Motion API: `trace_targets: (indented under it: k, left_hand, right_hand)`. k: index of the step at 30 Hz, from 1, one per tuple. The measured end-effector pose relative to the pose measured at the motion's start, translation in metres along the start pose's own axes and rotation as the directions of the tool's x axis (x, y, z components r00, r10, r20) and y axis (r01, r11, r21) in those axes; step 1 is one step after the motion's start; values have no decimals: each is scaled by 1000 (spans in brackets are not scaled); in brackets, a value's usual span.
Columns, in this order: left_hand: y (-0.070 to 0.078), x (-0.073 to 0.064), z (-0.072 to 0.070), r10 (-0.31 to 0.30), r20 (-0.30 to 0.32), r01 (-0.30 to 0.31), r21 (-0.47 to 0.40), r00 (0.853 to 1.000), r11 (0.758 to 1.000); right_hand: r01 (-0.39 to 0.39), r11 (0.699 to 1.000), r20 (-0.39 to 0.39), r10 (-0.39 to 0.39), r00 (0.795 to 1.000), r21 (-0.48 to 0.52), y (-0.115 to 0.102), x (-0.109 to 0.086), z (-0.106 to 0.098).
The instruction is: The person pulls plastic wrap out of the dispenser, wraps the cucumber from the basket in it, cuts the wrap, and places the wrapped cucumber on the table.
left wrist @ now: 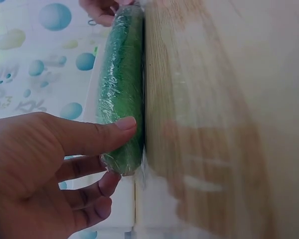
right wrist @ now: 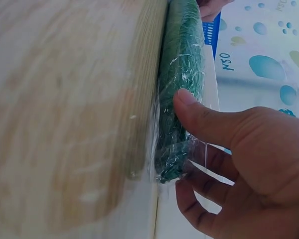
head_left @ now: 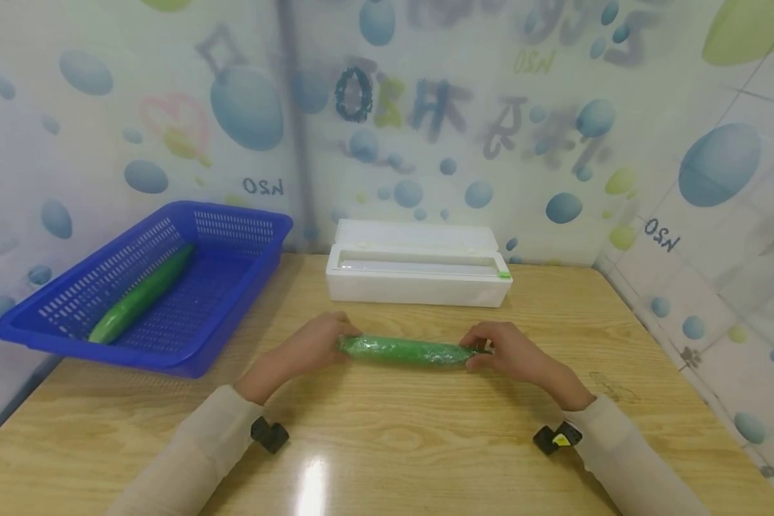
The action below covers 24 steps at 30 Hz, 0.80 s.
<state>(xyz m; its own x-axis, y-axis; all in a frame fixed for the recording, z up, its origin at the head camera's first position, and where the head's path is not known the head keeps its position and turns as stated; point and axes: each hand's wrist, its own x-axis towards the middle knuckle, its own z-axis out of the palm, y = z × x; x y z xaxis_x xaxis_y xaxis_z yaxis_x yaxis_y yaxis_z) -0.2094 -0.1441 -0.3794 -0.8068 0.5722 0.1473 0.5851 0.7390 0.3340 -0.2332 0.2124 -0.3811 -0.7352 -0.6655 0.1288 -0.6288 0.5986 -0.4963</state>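
Observation:
A green cucumber (head_left: 406, 351) wrapped in clear plastic film lies lengthwise across the wooden table (head_left: 393, 444). My left hand (head_left: 322, 342) grips its left end; in the left wrist view the thumb lies over the film and the fingers curl behind the end. At the other end my right hand (head_left: 506, 351) pinches the cucumber between thumb and fingers. Loose, crinkled film (right wrist: 162, 169) sticks out around that right end in the right wrist view. Behind the cucumber stands a long white box (head_left: 419, 290) with its lid raised and a roll visible inside.
On the left, a blue plastic basket (head_left: 232, 322) holds an unwrapped cucumber (head_left: 143, 295). A small green piece (head_left: 504, 275) sits at the box's right front corner. The patterned wall (head_left: 387, 165) rises behind the table, and another wall (head_left: 716, 287) borders it on the right.

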Motion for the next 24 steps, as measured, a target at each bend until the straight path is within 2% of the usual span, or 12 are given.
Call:
trace_targets:
  k: [3, 7, 10, 15, 19, 24]
  left_hand:
    - [0, 0, 0, -9, 5, 9, -13, 1000, 1000]
    - [1, 0, 0, -62, -4, 61, -90, 998, 994]
    - [2, -1, -1, -80, -13, 78, -139, 997, 987]
    - [0, -2, -1, -53, -16, 51, -133, 998, 990]
    - [-1, -2, -1, -40, -15, 38, -113, 999, 993]
    - [0, 0, -1, -75, 14, 76, -90, 997, 993]
  right_hand:
    - [8, 1000, 6, -8, 1000, -3, -1, -1, -1]
    - [37, 999, 11, -38, 999, 10, 0, -1, -1]
    - [37, 999, 15, -37, 999, 24, 0, -1, -1]
    - [14, 1000, 15, -14, 1000, 10, -1, 0, -1]
    - [23, 1000, 14, -23, 1000, -1, 2, 0, 0]
    - [23, 1000, 18, -23, 1000, 7, 5, -1, 0]
